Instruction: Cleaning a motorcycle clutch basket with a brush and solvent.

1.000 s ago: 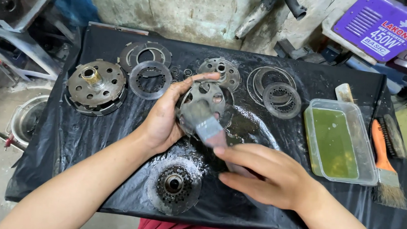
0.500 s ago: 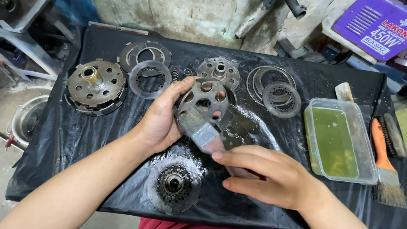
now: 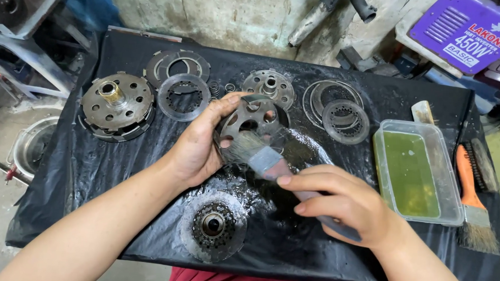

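My left hand (image 3: pixel 199 146) grips a round metal plate with holes (image 3: pixel 255 119), tilted up above the black sheet (image 3: pixel 117 168). My right hand (image 3: pixel 341 202) holds a flat paintbrush (image 3: pixel 266 158) by its handle, and the bristles press on the lower left of the plate. A wet hub with a toothed centre (image 3: pixel 214 225) lies below the hands near the front edge. The sheet around it is wet and shiny.
A drum-shaped housing (image 3: pixel 116 105) sits at the left, with ring plates (image 3: pixel 183 96) beside it. A small hub (image 3: pixel 269 85) and stacked rings (image 3: pixel 337 112) lie behind. A plastic tub of green liquid (image 3: pixel 416 173) stands right, with an orange-handled brush (image 3: pixel 470 197) beyond it.
The brush has slid left and down across the plate. My left hand has tilted the plate slightly; the other parts have stayed put.
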